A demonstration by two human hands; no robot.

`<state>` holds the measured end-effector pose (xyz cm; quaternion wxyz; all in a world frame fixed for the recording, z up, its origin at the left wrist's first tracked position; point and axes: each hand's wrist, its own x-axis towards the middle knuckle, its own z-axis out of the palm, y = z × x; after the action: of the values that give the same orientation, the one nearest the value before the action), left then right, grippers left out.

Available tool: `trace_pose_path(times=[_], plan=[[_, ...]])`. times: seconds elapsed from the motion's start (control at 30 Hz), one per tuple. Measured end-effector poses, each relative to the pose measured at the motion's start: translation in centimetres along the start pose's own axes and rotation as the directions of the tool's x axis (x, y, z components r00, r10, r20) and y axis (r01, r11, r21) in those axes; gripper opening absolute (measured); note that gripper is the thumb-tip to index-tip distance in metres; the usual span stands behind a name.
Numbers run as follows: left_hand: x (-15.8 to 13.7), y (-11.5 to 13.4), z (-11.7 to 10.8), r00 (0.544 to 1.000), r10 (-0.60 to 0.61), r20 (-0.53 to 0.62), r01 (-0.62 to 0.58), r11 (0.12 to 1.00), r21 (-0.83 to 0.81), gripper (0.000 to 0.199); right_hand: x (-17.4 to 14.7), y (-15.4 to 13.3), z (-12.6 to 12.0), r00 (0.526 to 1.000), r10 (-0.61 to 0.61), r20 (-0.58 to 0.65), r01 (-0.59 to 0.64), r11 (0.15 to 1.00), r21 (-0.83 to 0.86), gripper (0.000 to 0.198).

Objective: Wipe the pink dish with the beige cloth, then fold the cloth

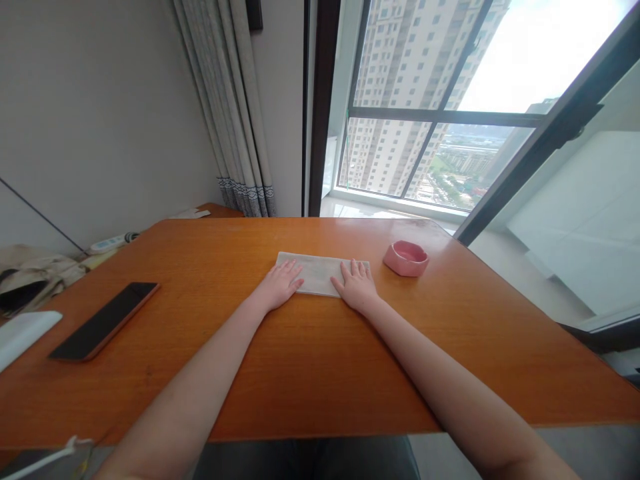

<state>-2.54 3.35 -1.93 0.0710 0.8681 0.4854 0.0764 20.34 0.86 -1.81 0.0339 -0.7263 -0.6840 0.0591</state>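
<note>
The left hand (284, 284) and right hand (358, 287) rest apart, splayed and gripping nothing, on the pale, cloth-like rectangle (319, 275) just left of the pink bowl (406, 267). Sliding the right hand toward the bowl could drag the rectangle against it; uneven pressure might ruck it.

The cloth (321, 275) lies on the table (320, 360), with the left hand (279, 285) on its left end and the right hand (359, 287) on its right end. Just right of the cloth stands the bowl (406, 259); well to its left lies the tablet (107, 320). Behind the cloth, beyond the table, the curtain (230, 100) hangs to its left and the window (400, 113) stands to its right.
</note>
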Motion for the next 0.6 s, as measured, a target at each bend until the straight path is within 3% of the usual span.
trace_pose_path(times=[0.13, 0.23, 0.33, 0.47, 0.6], plan=[[-0.2, -0.4, -0.7, 0.978, -0.175, -0.111, 0.179, 0.983, 0.033, 0.055, -0.3, -0.1, -0.3, 0.994, 0.112, 0.019, -0.112, 0.994, -0.002, 0.080], [-0.7, -0.8, -2.0, 0.893, -0.390, -0.223, 0.407, 0.913, 0.034, 0.048, -0.5, -0.1, -0.4, 0.995, 0.097, 0.005, -0.097, 0.995, 0.009, 0.079], [-1.1, -1.2, -2.8, 0.833, -0.536, -0.136, 0.540, 0.842, -0.007, 0.041, -0.5, 0.1, -0.2, 0.998, 0.065, -0.021, -0.064, 0.997, 0.034, 0.079], [-1.0, -1.4, -2.6, 0.881, -0.473, 0.008, 0.467, 0.869, -0.164, 0.029, -0.5, 0.3, -0.2, 0.997, 0.011, -0.078, -0.004, 0.996, 0.095, 0.078], [-0.6, -2.3, -2.6, 0.906, -0.420, -0.052, 0.386, 0.870, -0.307, 0.007, -0.4, 0.4, -0.6, 0.983, -0.134, -0.127, 0.158, 0.967, 0.200, 0.062]])
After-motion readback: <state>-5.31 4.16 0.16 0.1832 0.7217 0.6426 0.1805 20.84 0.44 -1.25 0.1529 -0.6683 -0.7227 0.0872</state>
